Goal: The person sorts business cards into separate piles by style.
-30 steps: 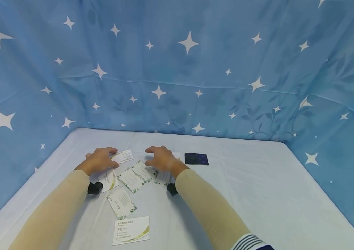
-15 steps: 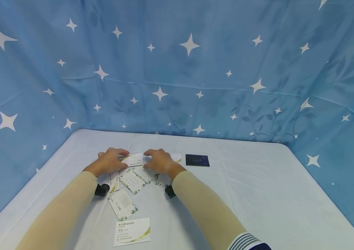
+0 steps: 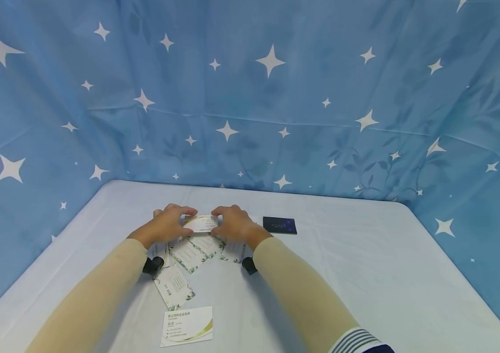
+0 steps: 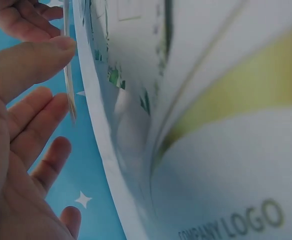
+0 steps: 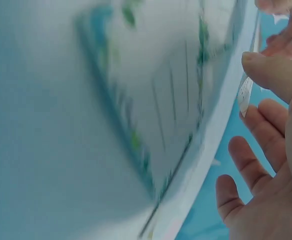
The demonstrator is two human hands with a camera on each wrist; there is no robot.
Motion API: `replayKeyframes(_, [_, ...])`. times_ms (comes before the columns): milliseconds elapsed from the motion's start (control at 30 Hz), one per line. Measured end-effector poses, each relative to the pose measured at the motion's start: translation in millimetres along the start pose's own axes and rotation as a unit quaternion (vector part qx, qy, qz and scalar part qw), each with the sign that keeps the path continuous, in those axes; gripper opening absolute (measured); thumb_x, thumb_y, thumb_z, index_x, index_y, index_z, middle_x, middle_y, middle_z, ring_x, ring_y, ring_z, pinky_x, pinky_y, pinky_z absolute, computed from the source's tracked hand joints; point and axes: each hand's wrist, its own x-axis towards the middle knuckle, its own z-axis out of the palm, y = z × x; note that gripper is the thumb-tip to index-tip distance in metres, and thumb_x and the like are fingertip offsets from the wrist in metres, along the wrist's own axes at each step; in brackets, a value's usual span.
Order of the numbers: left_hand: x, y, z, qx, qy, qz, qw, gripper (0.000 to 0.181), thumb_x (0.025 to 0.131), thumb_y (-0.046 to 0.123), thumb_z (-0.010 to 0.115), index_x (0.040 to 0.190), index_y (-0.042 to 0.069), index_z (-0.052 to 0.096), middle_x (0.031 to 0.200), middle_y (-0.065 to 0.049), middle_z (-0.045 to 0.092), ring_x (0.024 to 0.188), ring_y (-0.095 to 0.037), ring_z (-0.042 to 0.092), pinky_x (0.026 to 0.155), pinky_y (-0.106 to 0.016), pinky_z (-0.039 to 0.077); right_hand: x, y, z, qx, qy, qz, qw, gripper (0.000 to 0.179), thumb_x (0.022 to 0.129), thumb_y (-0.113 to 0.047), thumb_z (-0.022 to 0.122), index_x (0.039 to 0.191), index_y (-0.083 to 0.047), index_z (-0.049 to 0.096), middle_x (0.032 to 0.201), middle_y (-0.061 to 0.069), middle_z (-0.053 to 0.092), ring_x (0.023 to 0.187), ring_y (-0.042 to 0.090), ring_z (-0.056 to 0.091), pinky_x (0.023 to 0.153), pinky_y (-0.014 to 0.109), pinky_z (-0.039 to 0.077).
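Observation:
A white business card [image 3: 203, 224] with a gold curve is held between both hands at the back of the table. My left hand [image 3: 166, 226] pinches its left end between thumb and fingers. At the right end, my right hand [image 3: 237, 226] pinches it the same way. Seen from the left wrist, the card [image 4: 69, 92] is nearly edge-on and raised off the cloth. Below the hands lie white cards with green leaf borders, among them one leaf card [image 3: 187, 254] in the middle and another leaf card [image 3: 232, 251] partly hidden by the right hand.
A dark blue card [image 3: 279, 225] lies right of the right hand. Nearer the front are a leaf-bordered card [image 3: 173, 288] and a white gold-curved card [image 3: 187, 326]. A company-logo card [image 4: 236, 165] lies under the left wrist. A blue starry curtain [image 3: 250, 98] hangs behind the white table [image 3: 356, 264].
The left hand has moved right, bringing the gold-curved card towards the right hand. The right hand's thumb and fingers, apart from the card before, now grip its right end.

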Motion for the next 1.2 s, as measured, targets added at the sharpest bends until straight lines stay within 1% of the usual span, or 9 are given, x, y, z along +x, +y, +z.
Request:
replayKeyframes(67, [1.3, 3.0, -0.5, -0.003, -0.004, -0.006, 1.0000, 0.058, 0.090, 0.028, 0.076, 0.143, 0.013, 0.057, 0.142, -0.018, 0.049, 0.128, -0.038, 0.037, 0.094, -0.060, 0.024, -1.5, 7.2, -4.9, 0.009, 0.003, 0.001, 1.0000, 0.055, 0.093, -0.037, 0.071, 0.144, -0.027, 0.055, 0.137, 0.004, 0.054, 0.125, 0.023, 0.046, 0.104, 0.045, 0.039])
replayKeyframes(167, [3.9, 6.3, -0.1, -0.006, -0.011, -0.010, 0.9999, 0.057, 0.092, 0.028, 0.074, 0.144, 0.014, 0.055, 0.142, -0.015, 0.049, 0.127, -0.037, 0.036, 0.094, -0.059, 0.024, -4.1, 17.9, -11.4, 0.013, 0.007, -0.004, 0.9999, 0.054, 0.093, -0.036, 0.072, 0.144, -0.025, 0.056, 0.138, 0.004, 0.055, 0.129, 0.024, 0.045, 0.106, 0.045, 0.038])
replayKeyframes(300, [11.4, 13.3, 3.8, -0.009, -0.017, 0.007, 0.9998, 0.057, 0.093, 0.027, 0.072, 0.145, 0.013, 0.054, 0.142, -0.011, 0.052, 0.131, -0.035, 0.036, 0.095, -0.058, 0.023, -8.1, 32.6, -17.1, 0.015, 0.015, -0.005, 0.9998, 0.054, 0.092, -0.035, 0.073, 0.142, -0.023, 0.057, 0.138, 0.006, 0.056, 0.129, 0.024, 0.045, 0.105, 0.043, 0.040])
replayKeyframes(433, [22.3, 26.2, 9.4, -0.011, -0.013, 0.012, 0.9998, 0.055, 0.094, 0.027, 0.072, 0.145, 0.015, 0.055, 0.141, -0.011, 0.052, 0.133, -0.034, 0.036, 0.096, -0.057, 0.023, -12.1, 47.0, -22.0, 0.015, 0.027, 0.011, 0.9995, 0.054, 0.092, -0.035, 0.075, 0.142, -0.022, 0.058, 0.137, 0.007, 0.055, 0.126, 0.026, 0.046, 0.104, 0.044, 0.040])
replayKeyframes(633, [37.8, 46.9, 19.4, -0.011, -0.017, 0.003, 0.9998, 0.053, 0.095, 0.027, 0.071, 0.145, 0.018, 0.055, 0.141, -0.013, 0.050, 0.127, -0.033, 0.038, 0.097, -0.056, 0.024, -19.4, 65.3, -28.2, 0.005, 0.039, 0.047, 0.9981, 0.054, 0.091, -0.035, 0.075, 0.141, -0.024, 0.058, 0.135, 0.009, 0.054, 0.120, 0.027, 0.046, 0.103, 0.048, 0.040])
replayKeyframes(767, [48.4, 55.3, 28.0, 0.001, -0.027, 0.000, 0.9996, 0.052, 0.094, 0.028, 0.072, 0.143, 0.019, 0.057, 0.138, -0.009, 0.053, 0.123, -0.028, 0.040, 0.096, -0.054, 0.023, -23.0, 73.6, -30.7, 0.001, 0.038, 0.065, 0.9972, 0.053, 0.090, -0.034, 0.076, 0.140, -0.024, 0.059, 0.135, 0.010, 0.054, 0.119, 0.029, 0.046, 0.102, 0.050, 0.040])
replayKeyframes(933, [57.3, 61.3, 36.8, 0.021, -0.037, -0.013, 0.9990, 0.053, 0.093, 0.028, 0.073, 0.143, 0.019, 0.057, 0.135, -0.008, 0.055, 0.119, -0.026, 0.041, 0.096, -0.052, 0.023, -24.0, 80.8, -29.6, -0.018, 0.031, 0.068, 0.9970, 0.052, 0.091, -0.035, 0.075, 0.139, -0.022, 0.060, 0.135, 0.008, 0.056, 0.119, 0.031, 0.046, 0.102, 0.051, 0.039])
replayKeyframes(1033, [58.2, 64.0, 39.4, 0.030, -0.045, -0.016, 0.9984, 0.053, 0.094, 0.026, 0.072, 0.144, 0.019, 0.056, 0.135, -0.008, 0.055, 0.120, -0.027, 0.041, 0.095, -0.052, 0.023, -24.2, 82.9, -27.7, -0.029, 0.026, 0.068, 0.9969, 0.052, 0.091, -0.036, 0.074, 0.139, -0.022, 0.060, 0.136, 0.007, 0.057, 0.120, 0.031, 0.046, 0.103, 0.051, 0.037])
replayKeyframes(1200, [59.3, 67.1, 41.2, 0.046, -0.053, -0.009, 0.9975, 0.054, 0.095, 0.026, 0.071, 0.146, 0.018, 0.054, 0.138, -0.009, 0.054, 0.125, -0.028, 0.041, 0.096, -0.053, 0.024, -25.3, 85.4, -27.1, -0.043, 0.022, 0.073, 0.9962, 0.052, 0.091, -0.036, 0.074, 0.140, -0.022, 0.060, 0.137, 0.009, 0.055, 0.121, 0.031, 0.046, 0.105, 0.052, 0.036])
